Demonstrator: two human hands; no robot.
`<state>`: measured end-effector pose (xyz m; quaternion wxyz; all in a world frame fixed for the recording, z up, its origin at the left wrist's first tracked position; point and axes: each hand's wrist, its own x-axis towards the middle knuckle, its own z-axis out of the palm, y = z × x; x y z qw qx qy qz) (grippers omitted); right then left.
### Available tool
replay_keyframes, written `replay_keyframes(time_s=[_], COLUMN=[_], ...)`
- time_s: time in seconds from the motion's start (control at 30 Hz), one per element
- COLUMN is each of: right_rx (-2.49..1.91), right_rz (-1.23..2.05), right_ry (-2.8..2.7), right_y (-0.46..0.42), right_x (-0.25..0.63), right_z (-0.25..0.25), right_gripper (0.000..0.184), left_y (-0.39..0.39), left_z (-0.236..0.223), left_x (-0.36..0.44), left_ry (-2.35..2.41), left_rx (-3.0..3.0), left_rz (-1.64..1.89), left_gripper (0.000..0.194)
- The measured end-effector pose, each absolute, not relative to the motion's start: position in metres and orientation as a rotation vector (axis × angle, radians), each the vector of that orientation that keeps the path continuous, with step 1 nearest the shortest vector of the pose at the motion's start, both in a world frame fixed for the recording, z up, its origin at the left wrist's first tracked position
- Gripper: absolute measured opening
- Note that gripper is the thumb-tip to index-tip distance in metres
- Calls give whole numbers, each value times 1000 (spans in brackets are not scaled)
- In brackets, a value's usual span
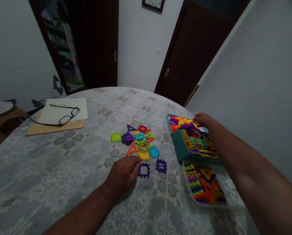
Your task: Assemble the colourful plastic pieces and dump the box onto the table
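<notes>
My left hand [123, 172] rests on the table with its fingers curled together. Its fingertips are beside a purple square frame piece [144, 176] and a yellow square piece [144, 156]; whatever they pinch is hidden. Just beyond lies a loose cluster of notched plastic pieces: a lime square [116, 137], a blue square [154, 152], an orange triangle [132, 149] and others. A purple window piece [161, 166] lies to the right. My right hand [202, 119] is over the far part of a teal box [180, 147] full of colourful pieces; its fingers are mostly hidden.
A clear plastic tub [185, 181] with more pieces stands against the teal box's near side. At the left, black-framed glasses [65, 119] lie on papers [81, 106]. A patterned cloth covers the round table [70, 169], and a white wall [253, 81] rises at the right.
</notes>
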<state>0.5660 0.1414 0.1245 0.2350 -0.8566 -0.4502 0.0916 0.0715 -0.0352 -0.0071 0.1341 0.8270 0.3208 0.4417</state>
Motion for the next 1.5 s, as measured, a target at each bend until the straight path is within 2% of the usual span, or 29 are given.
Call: replay_keyframes(time_s=[0.13, 0.3, 0.47, 0.6, 0.8, 1.07, 1.3, 1.4, 1.5], right_rx=[-2434, -2446, -2378, -2193, -1686, -1599, -1540, -1481, -1579], right_rz=[227, 99, 49, 94, 187, 96, 235, 403, 380], right_ry=[-1166, -1178, -1330, -1627, -2545, -2619, -2646, -2476, -2297], right_y=[152, 151, 148, 131, 67, 58, 53, 53, 65], right_x=[581, 581, 549, 481, 332, 223, 215, 241, 289], right_z=[117, 123, 135, 139, 117, 57, 56, 74, 99], right_gripper=[57, 59, 51, 41, 34, 48, 31, 32, 31], left_y=[-36, -35, -32, -27, -19, -8, -2, -3, -6], left_z=[-8, -13, -16, -17, -12, -6, -14, -11, -8], left_x=[72, 73, 73, 74, 71, 62, 61, 61, 61], left_ry=[961, 1001, 1135, 1251, 1384, 1472, 1440, 1433, 1435], left_rx=[2387, 2348, 2298, 2237, 1918, 1531, 1511, 1521, 1523], left_rz=[1316, 1321, 1385, 1428, 1410, 1420, 1487, 1477, 1439], left_gripper=[22, 21, 21, 20, 19, 21, 20, 20, 21])
